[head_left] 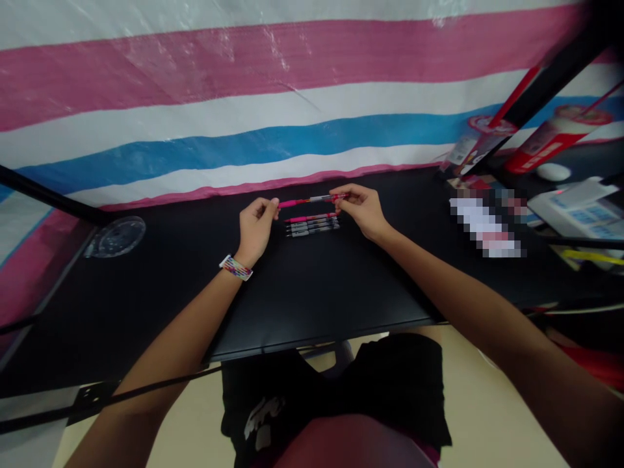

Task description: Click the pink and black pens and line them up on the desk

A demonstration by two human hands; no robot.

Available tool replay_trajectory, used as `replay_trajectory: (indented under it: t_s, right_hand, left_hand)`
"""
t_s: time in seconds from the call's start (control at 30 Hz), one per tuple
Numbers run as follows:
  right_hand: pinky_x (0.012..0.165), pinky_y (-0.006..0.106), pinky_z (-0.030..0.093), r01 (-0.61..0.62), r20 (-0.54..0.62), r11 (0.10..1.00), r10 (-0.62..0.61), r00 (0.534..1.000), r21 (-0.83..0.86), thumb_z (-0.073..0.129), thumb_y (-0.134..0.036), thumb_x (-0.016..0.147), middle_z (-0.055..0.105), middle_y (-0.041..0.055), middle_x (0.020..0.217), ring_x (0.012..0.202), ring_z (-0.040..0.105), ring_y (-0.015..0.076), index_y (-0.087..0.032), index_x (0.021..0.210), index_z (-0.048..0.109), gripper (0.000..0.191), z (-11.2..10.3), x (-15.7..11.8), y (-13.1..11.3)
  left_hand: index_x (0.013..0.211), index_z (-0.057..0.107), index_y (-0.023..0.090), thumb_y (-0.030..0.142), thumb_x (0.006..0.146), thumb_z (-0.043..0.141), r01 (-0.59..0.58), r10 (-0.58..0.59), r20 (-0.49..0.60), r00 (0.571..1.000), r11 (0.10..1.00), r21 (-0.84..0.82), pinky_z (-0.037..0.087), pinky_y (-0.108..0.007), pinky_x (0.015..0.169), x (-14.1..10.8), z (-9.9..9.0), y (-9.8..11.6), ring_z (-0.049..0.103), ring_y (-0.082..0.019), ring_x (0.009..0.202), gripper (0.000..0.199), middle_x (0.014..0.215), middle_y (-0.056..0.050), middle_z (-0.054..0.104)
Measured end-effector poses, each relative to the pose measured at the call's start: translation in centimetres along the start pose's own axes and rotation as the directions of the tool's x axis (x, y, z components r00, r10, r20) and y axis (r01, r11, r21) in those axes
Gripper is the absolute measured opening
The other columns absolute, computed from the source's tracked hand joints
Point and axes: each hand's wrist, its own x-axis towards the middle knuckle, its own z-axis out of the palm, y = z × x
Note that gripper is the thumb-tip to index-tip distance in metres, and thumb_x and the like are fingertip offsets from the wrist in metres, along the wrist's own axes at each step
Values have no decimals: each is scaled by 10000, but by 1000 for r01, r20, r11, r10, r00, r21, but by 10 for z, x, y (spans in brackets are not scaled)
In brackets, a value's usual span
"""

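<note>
Between my two hands lies a pink pen [312, 200], pinched at both ends. My left hand [257, 224] has thumb and fingers closed on its pink left end. At the other end, the fingertips of my right hand [361, 209] grip the red-and-clear part. Just below it on the black desk is a second pink pen [308, 218], lying almost parallel. Several grey pens [312, 227] sit side by side in a row under that one. My right fingers partly cover the right end of the second pink pen. A colourful band is on my left wrist.
A clear plastic lid [119, 236] lies at the left of the black desk [312, 292]. At the right stand a clear cup [480, 140] with a red straw and a red cup [556, 140], near a white mouse-like object [553, 171] and papers. A striped sheet hangs behind.
</note>
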Motion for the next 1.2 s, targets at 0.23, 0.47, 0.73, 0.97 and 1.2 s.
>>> replay_trajectory:
  t_s: [0.23, 0.47, 0.73, 0.97, 1.2]
  right_hand:
    - [784, 441, 629, -16, -153, 998, 5, 988, -66, 770, -264, 761, 796, 41, 916, 776, 709, 218, -258, 943, 832, 192, -5, 8, 4]
    - [819, 456, 629, -52, -75, 998, 49, 996, -45, 814, -290, 768, 795, 49, 890, 781, 710, 221, -236, 958, 851, 201, -2, 2, 0]
    - [839, 455, 630, -107, 73, 994, 105, 992, 24, 901, -291, 792, 824, 64, 898, 757, 721, 209, -225, 1020, 896, 238, 2, -7, -9]
    - [825, 437, 641, -202, 68, 972, 195, 979, 121, 929, -347, 748, 811, 62, 892, 778, 713, 209, -218, 994, 885, 281, 2, -4, -10]
    - [818, 438, 624, -174, 80, 978, 166, 983, 113, 934, -330, 769, 816, 58, 898, 786, 712, 212, -235, 993, 896, 246, 3, -5, -6]
  left_hand:
    - [1089, 864, 260, 324, 962, 825, -9, 6, -31, 999, 996, -84, 637, -352, 922, 4, -1, -14, 787, -197, 977, 147, 1096, -60, 859]
    - [1084, 874, 253, 331, 954, 836, -12, 15, 40, 999, 998, -56, 643, -383, 937, 0, -1, -4, 800, -218, 984, 156, 1086, -64, 873]
    - [741, 669, 219, 440, 1141, 568, -149, 116, 195, 974, 976, 161, 530, -329, 767, -6, -3, 11, 643, -158, 713, 468, 721, -10, 669]
    - [1287, 697, 258, 513, 1033, 769, -119, 126, 190, 974, 992, -46, 614, -384, 923, -6, 3, 4, 787, -237, 1057, 367, 1122, -80, 798]
    - [1452, 573, 293, 537, 896, 925, -162, 177, 161, 971, 981, -103, 619, -397, 982, -9, 9, 5, 780, -243, 1103, 701, 1169, -79, 785]
